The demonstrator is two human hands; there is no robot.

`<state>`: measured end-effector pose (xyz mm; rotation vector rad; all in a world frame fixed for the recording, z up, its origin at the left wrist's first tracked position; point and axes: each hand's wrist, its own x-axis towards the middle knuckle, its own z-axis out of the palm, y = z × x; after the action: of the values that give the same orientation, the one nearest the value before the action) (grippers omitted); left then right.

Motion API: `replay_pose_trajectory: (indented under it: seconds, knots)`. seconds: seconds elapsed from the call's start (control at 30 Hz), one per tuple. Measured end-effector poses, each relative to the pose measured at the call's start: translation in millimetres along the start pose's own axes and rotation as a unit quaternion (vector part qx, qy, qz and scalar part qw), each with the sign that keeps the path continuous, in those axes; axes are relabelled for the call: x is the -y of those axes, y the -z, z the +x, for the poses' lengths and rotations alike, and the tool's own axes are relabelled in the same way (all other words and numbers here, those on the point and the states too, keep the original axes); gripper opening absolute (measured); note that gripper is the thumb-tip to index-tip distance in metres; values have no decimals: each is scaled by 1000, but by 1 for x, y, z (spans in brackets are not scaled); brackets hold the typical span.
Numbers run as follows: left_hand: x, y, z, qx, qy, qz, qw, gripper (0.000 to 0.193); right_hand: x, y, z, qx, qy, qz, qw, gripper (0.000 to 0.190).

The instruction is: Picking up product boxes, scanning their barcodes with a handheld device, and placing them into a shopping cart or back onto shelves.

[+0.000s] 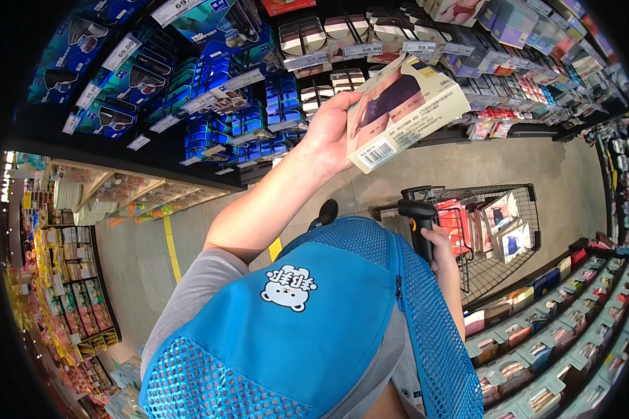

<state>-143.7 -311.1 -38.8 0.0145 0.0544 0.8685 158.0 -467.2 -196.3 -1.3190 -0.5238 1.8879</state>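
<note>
My left hand point(331, 133) grips one end of a flat cardboard underwear box point(406, 112), raised before the packed shelves. The box's printed side and a barcode face up towards the camera, and its far end tilts up to the right. Lower right, my right hand point(439, 246) is closed round the handle of a black handheld barcode scanner point(419, 212), held beside a wire shopping cart point(535, 220). Inside the cart stand several boxed garments point(512, 241) and red packages point(453, 220). Part of my right forearm is hidden behind the blue mesh vest point(314, 251).
Shelves of blue underwear boxes point(215, 78) and pale boxes point(346, 31) with price tags rise ahead. More racks of packaged goods point(534, 335) line the lower right. Snack-like packets point(73, 293) fill a rack at left. Grey floor tiles point(136, 262) carry a yellow line.
</note>
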Motion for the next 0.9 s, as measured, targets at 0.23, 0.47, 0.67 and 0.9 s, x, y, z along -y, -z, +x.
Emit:
replay_pose_trajectory:
  seconds: [0.23,0.47,0.67,0.9]
  knots:
    - [1,-5,-8,27,-21,-17,999,48,-22,7,26,72,104,-194,973,29]
    - [5,28,-29,-13,-10,5,1000,54,-49,18,39,-3,156,-467,871,27]
    - [5,54,-55,-115,-50,33,992,59,-36,-4,29,-26,217,-465,858,24]
    - [-10,78,-75,-165,-50,-9,985,54,-26,-5,31,-84,230,-475,845,25]
